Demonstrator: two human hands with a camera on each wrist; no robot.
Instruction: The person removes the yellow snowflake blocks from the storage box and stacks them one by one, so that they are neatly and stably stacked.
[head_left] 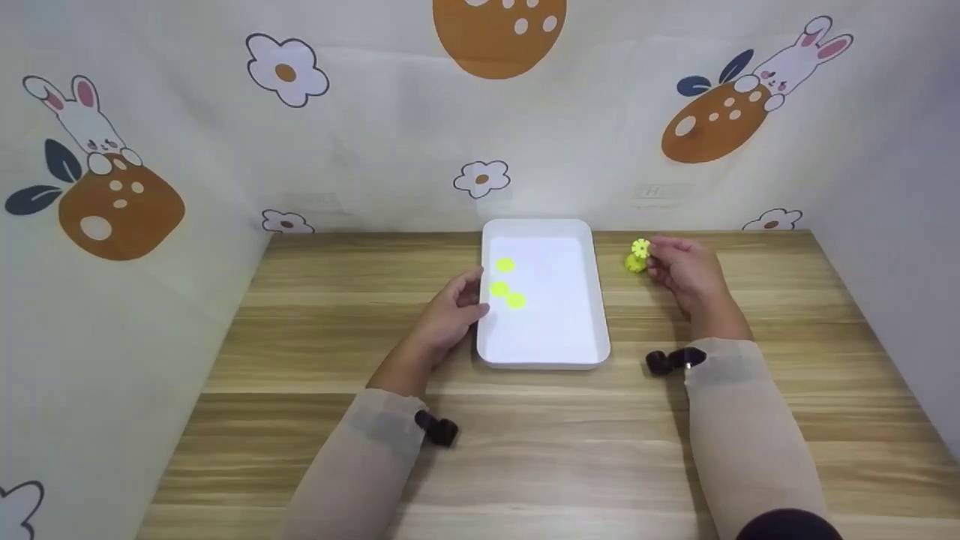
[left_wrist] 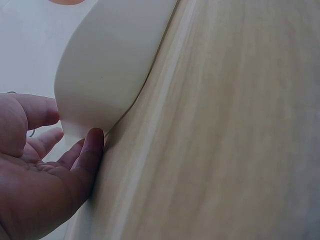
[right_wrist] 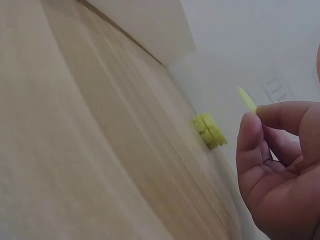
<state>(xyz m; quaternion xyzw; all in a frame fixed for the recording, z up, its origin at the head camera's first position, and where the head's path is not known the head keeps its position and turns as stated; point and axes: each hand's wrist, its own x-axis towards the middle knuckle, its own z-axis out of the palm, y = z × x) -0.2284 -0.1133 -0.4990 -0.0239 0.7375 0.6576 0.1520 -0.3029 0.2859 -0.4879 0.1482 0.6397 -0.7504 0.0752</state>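
On the table stands a white rectangular tray [head_left: 551, 330], and three yellow discs lie inside it, one being this disc [head_left: 505, 265]. My left hand [head_left: 452, 311] holds the tray's left side, thumb at the rim; in the left wrist view its fingertips [left_wrist: 93, 137] sit low against the tray wall [left_wrist: 107, 60]. To the right of the tray, my right hand [head_left: 686, 274] pinches a yellow notched disc [head_left: 640, 248] between thumb and forefinger, raised and seen edge-on in the right wrist view. Just beyond it, a small stack of yellow notched discs [right_wrist: 209, 131] rests on the table.
The wood-grain table [head_left: 540, 450] runs up to a pale printed cloth backdrop [head_left: 390, 135], with cloth walls on both sides. Each wrist carries a small black camera, such as the left wrist camera [head_left: 437, 429]. A dark round shape [head_left: 787, 525] covers part of the lower right edge.
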